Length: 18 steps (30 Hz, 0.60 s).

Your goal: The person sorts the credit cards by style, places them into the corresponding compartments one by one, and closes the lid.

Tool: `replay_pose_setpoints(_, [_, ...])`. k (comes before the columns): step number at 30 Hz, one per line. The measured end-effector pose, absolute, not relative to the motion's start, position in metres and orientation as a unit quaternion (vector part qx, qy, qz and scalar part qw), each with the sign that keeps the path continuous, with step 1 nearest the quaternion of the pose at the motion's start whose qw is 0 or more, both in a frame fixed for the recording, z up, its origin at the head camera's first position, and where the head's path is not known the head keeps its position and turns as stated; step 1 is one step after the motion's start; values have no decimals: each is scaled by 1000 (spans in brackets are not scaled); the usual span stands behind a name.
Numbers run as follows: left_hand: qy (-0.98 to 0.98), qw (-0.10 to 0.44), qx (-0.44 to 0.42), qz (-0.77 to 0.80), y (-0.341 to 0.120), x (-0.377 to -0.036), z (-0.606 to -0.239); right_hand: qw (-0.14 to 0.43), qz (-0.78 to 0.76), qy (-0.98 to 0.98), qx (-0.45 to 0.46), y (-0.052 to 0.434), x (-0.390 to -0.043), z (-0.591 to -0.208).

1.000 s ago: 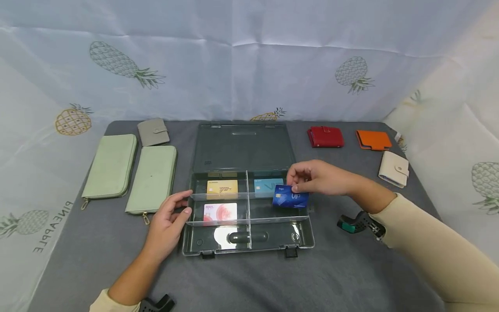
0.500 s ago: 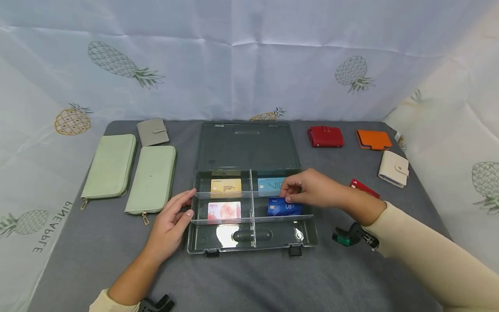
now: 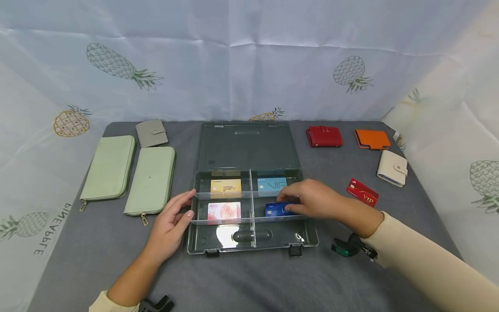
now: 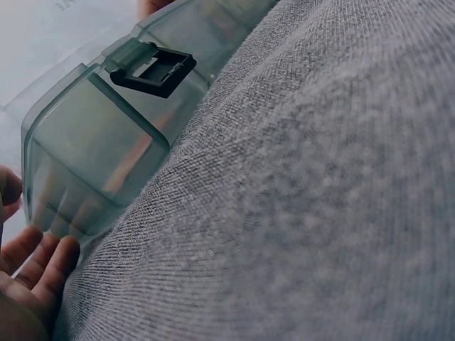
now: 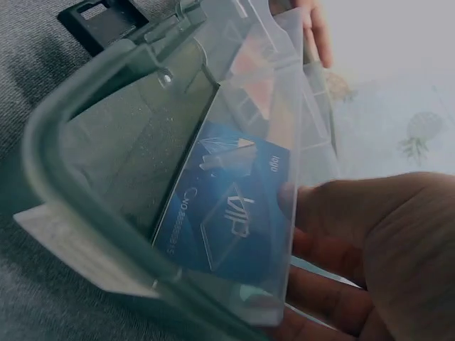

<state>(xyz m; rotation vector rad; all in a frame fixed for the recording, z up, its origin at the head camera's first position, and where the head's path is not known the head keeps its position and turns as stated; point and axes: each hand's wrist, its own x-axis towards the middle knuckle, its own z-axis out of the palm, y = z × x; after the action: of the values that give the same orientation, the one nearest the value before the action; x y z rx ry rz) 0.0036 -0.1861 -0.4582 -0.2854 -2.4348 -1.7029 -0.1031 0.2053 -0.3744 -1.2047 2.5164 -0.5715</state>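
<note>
My right hand [image 3: 312, 199] pinches a blue VIP card [image 3: 276, 209] between thumb and fingers. The card stands in the middle right compartment of a grey-green see-through divider box [image 3: 285, 236]. In the right wrist view a clear divider stands in front of the blue card [image 5: 234, 206], with the thumb at its edge. A teal VIP card [image 3: 269, 185] is in the compartment behind. On the left side of the box are a yellow card [image 3: 226, 188] and a pink-and-white card [image 3: 224, 211]. My left hand [image 3: 167, 229] touches the box's left wall with extended fingers; fingertips rest against the plastic [image 4: 64, 249].
Left lie two pale green zip wallets [image 3: 109, 167] and a grey card holder [image 3: 151, 133]. At the right are a red wallet [image 3: 324, 137], an orange holder [image 3: 373, 138], a cream wallet [image 3: 392, 168] and a red VIP card [image 3: 362, 192]. The box lid [image 3: 249, 147] lies back.
My right hand has lowered the blue card into the middle right compartment. The box shifted slightly right, then stayed. The red VIP card has come into view beside the right forearm.
</note>
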Motion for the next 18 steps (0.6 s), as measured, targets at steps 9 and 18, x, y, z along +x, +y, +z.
replay_pose_setpoints(9, [-817, 76, -94, -564, -186, 4, -457, 62, -312, 874, -366, 260, -92, -367])
replay_pose_setpoints(18, [-822, 78, -100, -556, -186, 3, -459, 73, -297, 943, -129, 388, -82, -389])
